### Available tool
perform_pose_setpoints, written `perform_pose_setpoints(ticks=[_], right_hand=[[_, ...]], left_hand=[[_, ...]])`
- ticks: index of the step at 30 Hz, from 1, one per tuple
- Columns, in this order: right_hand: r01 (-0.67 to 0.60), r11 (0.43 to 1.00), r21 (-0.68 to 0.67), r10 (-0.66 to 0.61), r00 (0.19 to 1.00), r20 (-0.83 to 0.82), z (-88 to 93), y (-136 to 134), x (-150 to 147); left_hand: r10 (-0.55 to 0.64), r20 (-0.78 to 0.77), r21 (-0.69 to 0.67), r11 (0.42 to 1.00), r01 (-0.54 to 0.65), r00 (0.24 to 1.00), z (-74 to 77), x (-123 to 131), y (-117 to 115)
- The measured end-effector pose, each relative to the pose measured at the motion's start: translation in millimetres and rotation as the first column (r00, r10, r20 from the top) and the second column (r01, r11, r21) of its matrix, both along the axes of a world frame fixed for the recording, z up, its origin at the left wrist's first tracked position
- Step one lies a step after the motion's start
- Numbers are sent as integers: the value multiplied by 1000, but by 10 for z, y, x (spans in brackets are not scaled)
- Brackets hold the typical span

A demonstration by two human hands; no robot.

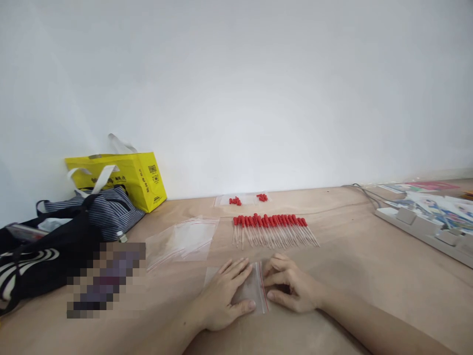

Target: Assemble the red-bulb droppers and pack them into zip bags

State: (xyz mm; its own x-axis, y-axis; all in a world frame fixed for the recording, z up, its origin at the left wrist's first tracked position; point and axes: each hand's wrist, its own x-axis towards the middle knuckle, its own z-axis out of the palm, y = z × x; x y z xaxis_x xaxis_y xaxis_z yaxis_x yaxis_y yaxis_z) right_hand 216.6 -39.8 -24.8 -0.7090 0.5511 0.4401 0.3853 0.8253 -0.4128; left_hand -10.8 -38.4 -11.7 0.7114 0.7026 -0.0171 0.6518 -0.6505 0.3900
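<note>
Pins zip bag (pixel 253 290) flat on the bench (pixel 351 256) under an open, spread left hand (pixel 221 296), likely to steady it, right hand (pixel 291 288) half-curled at its red-striped mouth, grip unclear, droppers (pixel 273 230) just beyond.

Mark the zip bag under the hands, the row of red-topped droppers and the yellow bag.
zip bag (pixel 254 289): head view, clear part near its red seal.
row of red-topped droppers (pixel 271 230): head view, middle of the row.
yellow bag (pixel 136 178): head view, front face.
</note>
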Motion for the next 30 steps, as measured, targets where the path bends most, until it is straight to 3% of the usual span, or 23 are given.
perform_pose_setpoints(ticks=[6,10,19,20,22,23,24,26,27,30], right_hand=[[-189,982,9,189,982,23,19,-66,-81],[-206,978,16,205,977,67,68,-48,-78],[-147,974,-174,144,989,-29,49,52,-8],[-114,974,-196,104,993,-60,31,103,5],[65,976,-210,-89,990,-108,1,273,39],[229,955,-187,-253,960,-117,-8,390,60],[420,896,-143,-438,889,-133,-11,524,79],[699,711,-72,-702,702,-123,0,804,106],[781,624,-30,-779,618,-110,12,934,108],[837,547,3,-835,546,-77,47,1218,66]], left_hand=[[-1,-19,-3,1000,1,1000,16,14,-13],[36,10,-22,999,-36,999,15,-18,-3],[99,80,-41,994,-96,992,-73,-211,102],[106,79,-41,994,-103,991,-66,-206,102],[111,70,-44,993,-108,991,-46,-188,99],[112,65,-46,993,-109,992,-36,-178,96],[113,61,-47,993,-110,992,-28,-171,94],[120,50,-51,992,-117,992,-19,-164,90],[125,43,-57,991,-123,991,-18,-163,88],[145,20,-84,986,-143,989,-20,-166,85]])
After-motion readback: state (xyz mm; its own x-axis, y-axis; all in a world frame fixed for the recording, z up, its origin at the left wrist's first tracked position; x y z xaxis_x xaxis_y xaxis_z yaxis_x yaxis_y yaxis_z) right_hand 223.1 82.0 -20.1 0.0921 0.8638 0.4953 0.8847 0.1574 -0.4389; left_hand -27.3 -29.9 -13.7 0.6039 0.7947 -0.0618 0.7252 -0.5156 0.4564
